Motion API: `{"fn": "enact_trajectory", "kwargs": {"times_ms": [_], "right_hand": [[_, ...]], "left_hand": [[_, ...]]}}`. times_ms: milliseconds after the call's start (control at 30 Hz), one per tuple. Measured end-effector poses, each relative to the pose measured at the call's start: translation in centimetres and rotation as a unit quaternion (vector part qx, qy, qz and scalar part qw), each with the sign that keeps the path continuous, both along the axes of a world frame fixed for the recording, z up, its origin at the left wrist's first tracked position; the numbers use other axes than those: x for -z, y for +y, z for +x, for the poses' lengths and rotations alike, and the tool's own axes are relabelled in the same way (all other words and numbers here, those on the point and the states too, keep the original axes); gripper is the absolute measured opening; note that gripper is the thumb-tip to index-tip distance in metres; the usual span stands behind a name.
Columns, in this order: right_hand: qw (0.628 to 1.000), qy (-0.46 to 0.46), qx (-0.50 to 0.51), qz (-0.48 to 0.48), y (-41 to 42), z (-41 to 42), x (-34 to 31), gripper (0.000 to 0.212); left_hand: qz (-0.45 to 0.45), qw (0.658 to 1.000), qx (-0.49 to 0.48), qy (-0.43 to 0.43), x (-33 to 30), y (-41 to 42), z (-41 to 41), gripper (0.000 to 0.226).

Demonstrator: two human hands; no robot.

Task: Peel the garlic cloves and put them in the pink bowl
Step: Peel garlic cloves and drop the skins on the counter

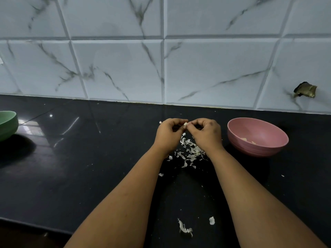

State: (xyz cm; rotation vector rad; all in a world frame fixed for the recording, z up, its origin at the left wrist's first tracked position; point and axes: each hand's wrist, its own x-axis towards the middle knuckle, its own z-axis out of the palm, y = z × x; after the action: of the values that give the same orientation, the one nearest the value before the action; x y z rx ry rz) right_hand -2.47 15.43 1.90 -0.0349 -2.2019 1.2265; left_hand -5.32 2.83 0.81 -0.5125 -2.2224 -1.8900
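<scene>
Hands meet above the black countertop (71, 167), a little way out from the wall. Left hand (168, 134) and right hand (206, 132) both pinch one small garlic clove (185, 124) between them, fingers curled in, thumbs and fingertips touching the clove from either side. Clove is pale, mostly hidden by the fingers; cannot tell how much skin is on it. Both forearms run in from the lower edge, bare.

Pile of garlic peels (190, 151) lies on the counter directly under and just nearer than the hands, between the two wrists. Scattered flakes trail toward the near edge: one long curled peel strip (184, 229) and a small white peel piece (211, 220) beside it, both well apart from the pile.

Pink bowl (258, 136) sits upright on the counter just right of the right hand, not touching it. A few pale peeled cloves (248, 140) lie at its bottom; count unclear.

Green bowl (8, 125) at the far left edge, cut off by the frame, well apart from everything else; contents not visible.

Marble-pattern wall tiles (116, 68) behind the counter, with a broken hole in the tile (305, 90) up right of the pink bowl.
</scene>
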Motion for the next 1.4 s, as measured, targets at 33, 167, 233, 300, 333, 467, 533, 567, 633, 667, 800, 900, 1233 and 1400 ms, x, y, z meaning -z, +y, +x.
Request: {"fn": "enact_trajectory", "kwargs": {"times_ms": [33, 167, 233, 300, 333, 467, 533, 567, 633, 667, 800, 900, 1233, 1400], "right_hand": [[1.0, -0.001, 0.0, 0.007, 0.07, -0.05, 0.04, 0.009], [1.0, -0.007, -0.008, 0.02, 0.24, -0.23, 0.32, 0.007], [1.0, -0.004, -0.014, 0.013, 0.31, -0.31, 0.43, 0.007], [1.0, -0.004, -0.019, 0.008, 0.3, -0.39, 0.51, 0.009], [1.0, -0.007, -0.021, 0.002, 0.28, -0.42, 0.53, 0.009], [0.999, -0.016, -0.021, -0.038, 0.18, -0.66, 0.7, 0.012], [0.999, -0.021, -0.02, -0.046, 0.14, -0.86, 0.77, 0.012], [0.998, -0.025, -0.019, -0.047, 0.11, -0.91, 0.81, 0.012], [0.998, -0.028, -0.018, -0.047, 0.04, -0.92, 0.81, 0.012], [0.998, -0.026, -0.017, -0.047, 0.0, -0.86, 0.79, 0.011], [0.999, -0.022, -0.007, -0.03, 0.05, -0.53, 0.57, 0.01], [1.0, -0.027, 0.001, -0.012, 0.09, -0.4, 0.52, 0.011], [0.999, -0.027, -0.003, 0.025, 0.23, -0.47, 0.76, 0.01], [0.999, -0.027, -0.004, 0.03, 0.26, -0.39, 0.78, 0.009]], "left_hand": [[-0.014, 1.0, -0.007, 0.011, 0.0, 0.01, -0.02, 0.02], [-0.04, 0.999, -0.018, 0.016, -0.13, -0.1, 0.15, 0.021], [-0.032, 0.999, -0.012, 0.005, -0.12, -0.15, 0.15, 0.021], [-0.026, 1.0, -0.007, -0.005, -0.1, -0.2, 0.08, 0.021], [-0.021, 1.0, -0.005, -0.013, -0.08, -0.21, 0.01, 0.021], [0.032, 0.997, 0.016, -0.067, -0.02, -0.02, -0.09, 0.021], [0.048, 0.995, 0.018, -0.08, 0.04, 0.03, -0.17, 0.021], [0.048, 0.996, 0.016, -0.08, 0.08, 0.01, -0.2, 0.022], [0.034, 0.997, 0.012, -0.067, 0.05, -0.05, -0.17, 0.023], [0.024, 0.998, 0.009, -0.057, 0.02, -0.07, -0.11, 0.023], [-0.018, 1.0, -0.005, -0.023, -0.12, 0.05, 0.08, 0.023], [-0.044, 0.999, -0.012, -0.015, -0.01, 0.08, 0.05, 0.023], [-0.082, 0.996, -0.022, -0.01, -0.13, 0.04, 0.36, 0.023], [-0.106, 0.994, -0.022, -0.001, -0.08, 0.03, 0.39, 0.023]]}}
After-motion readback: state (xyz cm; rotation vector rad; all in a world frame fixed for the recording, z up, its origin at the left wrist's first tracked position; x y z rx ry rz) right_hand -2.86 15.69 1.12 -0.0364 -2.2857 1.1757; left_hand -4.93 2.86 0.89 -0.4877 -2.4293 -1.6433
